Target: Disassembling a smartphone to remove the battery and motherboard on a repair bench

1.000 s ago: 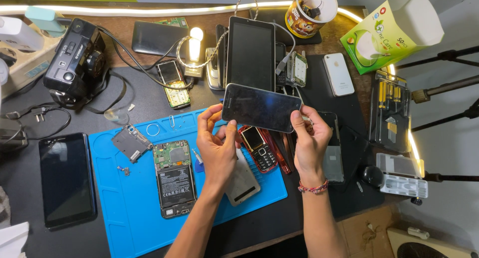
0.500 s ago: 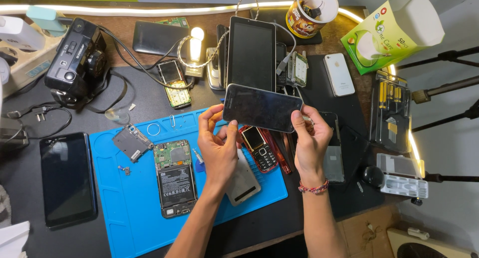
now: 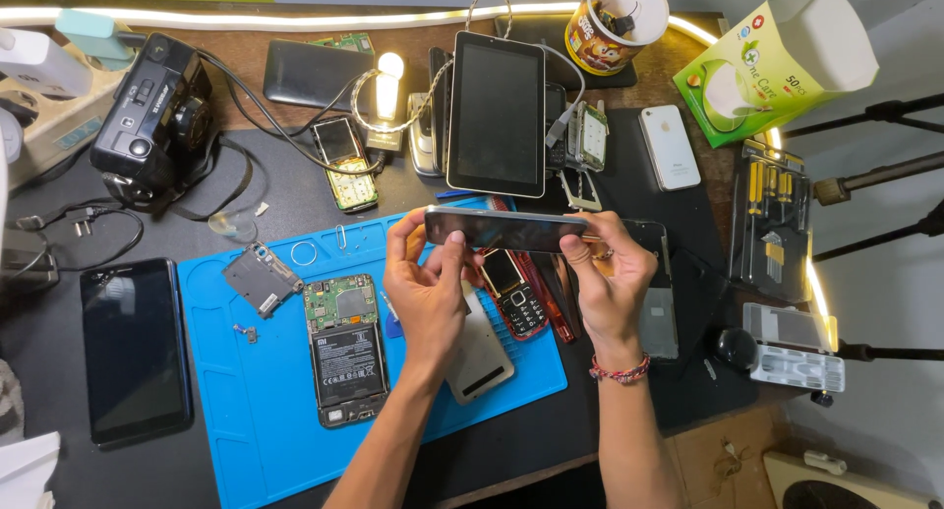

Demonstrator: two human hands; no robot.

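Held item: one dark, glossy phone (image 3: 506, 230), flat and thin, tilted nearly edge-on, above the blue mat's far right corner.
Left hand (image 3: 425, 291): fingers clasp the phone's left end.
Right hand (image 3: 610, 278): fingers pinch the phone's right end; a beaded band circles the wrist.
Mat: one blue mat (image 3: 246, 411), smooth and rubbery, at the tabletop's near edge.
On the mat: one opened phone (image 3: 345, 350) showing green board and black battery; one grey back cover (image 3: 479, 352); one red keypad phone (image 3: 516, 298).
Packages: one green and white carton (image 3: 777, 61), far right corner; one round yellow cup (image 3: 610, 22), far edge.
Screens: one black tablet (image 3: 497, 113), propped up mid-table; one black phone (image 3: 133, 350), left edge.
Camera: one, black (image 3: 152, 120), far left.
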